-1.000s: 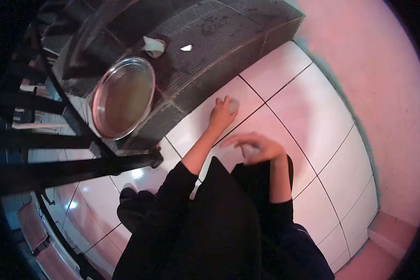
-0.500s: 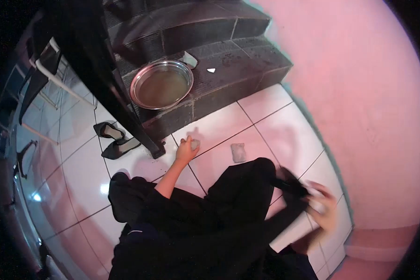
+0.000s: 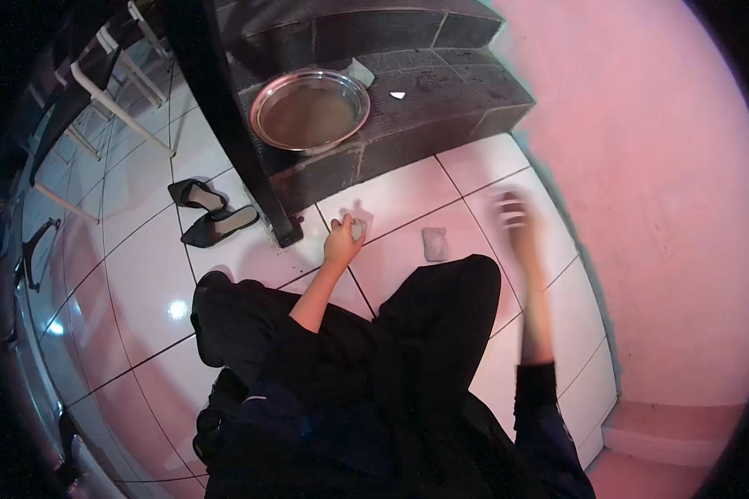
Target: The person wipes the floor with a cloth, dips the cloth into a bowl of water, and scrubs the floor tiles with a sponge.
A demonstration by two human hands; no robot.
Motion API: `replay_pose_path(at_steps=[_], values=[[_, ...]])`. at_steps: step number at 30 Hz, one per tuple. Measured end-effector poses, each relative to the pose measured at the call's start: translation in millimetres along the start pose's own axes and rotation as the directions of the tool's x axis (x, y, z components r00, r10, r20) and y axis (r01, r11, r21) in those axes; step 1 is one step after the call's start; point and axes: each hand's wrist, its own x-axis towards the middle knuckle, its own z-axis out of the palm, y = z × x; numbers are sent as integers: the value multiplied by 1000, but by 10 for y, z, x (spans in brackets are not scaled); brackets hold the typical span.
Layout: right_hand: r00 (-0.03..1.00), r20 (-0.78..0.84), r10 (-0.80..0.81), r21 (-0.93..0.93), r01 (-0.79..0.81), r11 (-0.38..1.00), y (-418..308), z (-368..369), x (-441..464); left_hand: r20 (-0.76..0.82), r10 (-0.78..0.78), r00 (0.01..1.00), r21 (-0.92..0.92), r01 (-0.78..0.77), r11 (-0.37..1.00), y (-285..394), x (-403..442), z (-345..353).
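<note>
My left hand (image 3: pixel 341 247) is closed around a small pale grey lump (image 3: pixel 358 229), whose exact kind I cannot make out. It is low over the white floor tiles, to the left of a second grey piece (image 3: pixel 434 244), roughly rectangular, lying on the floor in front of my knee. My right hand (image 3: pixel 516 218) reaches forward over the tiles on the right, near the pink wall. Motion smears its fingers, so whether anything is in them is unclear.
A metal basin (image 3: pixel 258 125) of murky liquid stands on the dark tiled step (image 3: pixel 441 116). Beside it are a pale greyish piece (image 3: pixel 359 73) and a white fragment (image 3: pixel 398 96). Black shoes (image 3: pixel 216 226) lie left of a black post (image 3: pixel 250 158). The pink wall (image 3: pixel 641 208) bounds the right.
My right hand has left the black cloth at my right side and swung forward over the tiles. My left hand still grips the grey lump. The view has shifted slightly.
</note>
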Motion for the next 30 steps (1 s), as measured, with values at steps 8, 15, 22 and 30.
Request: replay_pose_path(at_steps=[8, 15, 22, 30], values=[[874, 485, -10, -705, 398, 587, 1720, 1830, -351, -37, 91, 995, 5, -90, 996, -9, -38, -37], [964, -254, -81, -770, -151, 619, 1820, 2377, -533, -48, 87, 995, 14, -86, 996, 104, 91, -40], [955, -262, 140, -775, -295, 559, 2068, 2438, -714, 41, 120, 992, -19, -119, 993, 256, 586, 113], [911, -246, 333, -748, -396, 533, 2010, 2404, -651, -42, 318, 947, -8, -319, 948, 578, 1279, 686]])
